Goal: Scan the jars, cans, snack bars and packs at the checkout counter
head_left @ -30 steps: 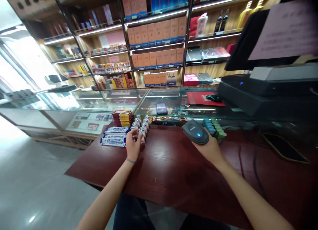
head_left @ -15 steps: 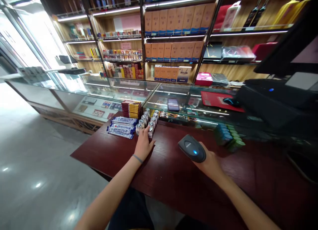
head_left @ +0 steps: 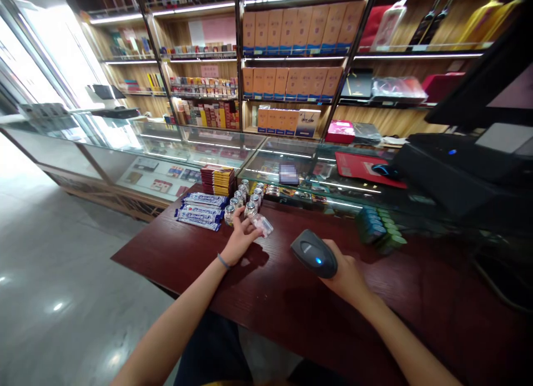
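Note:
My left hand (head_left: 240, 240) pinches a small clear jar (head_left: 262, 225) with pale pink contents, tilted on its side above the dark red wooden counter (head_left: 266, 280). Just beyond the fingers stand two rows of similar silver-lidded jars (head_left: 250, 208). My right hand (head_left: 345, 272) is wrapped around a black barcode scanner (head_left: 314, 254), its head pointing left toward the jar and a blue light glowing on top. The scanner and the jar are apart. The scanner's handle is mostly hidden by its head and my fingers.
Blue-and-white packets (head_left: 200, 211) and a stack of red-and-yellow packs (head_left: 217, 180) lie left of the jars. Green and blue cylinders (head_left: 381, 229) stand at the right. Behind runs a glass display case (head_left: 266, 158) with a red mouse pad (head_left: 366, 169) on top; a dark monitor (head_left: 470, 64) overhangs the right.
My left hand has lifted one jar out of the near end of the rows and turned it sideways, rightward. The scanner in my right hand has shifted slightly left and down.

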The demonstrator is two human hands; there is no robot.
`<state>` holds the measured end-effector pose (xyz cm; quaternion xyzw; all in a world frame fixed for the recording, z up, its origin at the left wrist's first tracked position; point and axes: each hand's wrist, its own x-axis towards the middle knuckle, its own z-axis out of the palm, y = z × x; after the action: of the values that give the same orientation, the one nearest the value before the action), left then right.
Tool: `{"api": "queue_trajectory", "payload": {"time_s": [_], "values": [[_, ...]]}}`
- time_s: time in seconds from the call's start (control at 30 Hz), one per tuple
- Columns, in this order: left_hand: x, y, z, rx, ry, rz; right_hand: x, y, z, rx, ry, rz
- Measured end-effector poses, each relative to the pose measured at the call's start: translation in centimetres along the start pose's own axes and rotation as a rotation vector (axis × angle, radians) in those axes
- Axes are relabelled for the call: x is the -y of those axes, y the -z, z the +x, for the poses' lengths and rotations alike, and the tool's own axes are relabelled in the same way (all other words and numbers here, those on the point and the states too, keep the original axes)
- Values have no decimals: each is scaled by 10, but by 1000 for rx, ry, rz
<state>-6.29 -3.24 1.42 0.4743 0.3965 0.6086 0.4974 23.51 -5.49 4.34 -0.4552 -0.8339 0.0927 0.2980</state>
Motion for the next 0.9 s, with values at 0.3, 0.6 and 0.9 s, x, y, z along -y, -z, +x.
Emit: {"api": "queue_trajectory", "payload": {"time_s": [0.3,0.6,0.9], "values": [[-16,0,-2,140,210,-329,14,10,0,92,209,-52],[-15,-4,0,127,205,-291,13,13,-2,79,232,-48],[-11,-3,-6,215,242,-273,0,25,4,11,93,-42]]}}
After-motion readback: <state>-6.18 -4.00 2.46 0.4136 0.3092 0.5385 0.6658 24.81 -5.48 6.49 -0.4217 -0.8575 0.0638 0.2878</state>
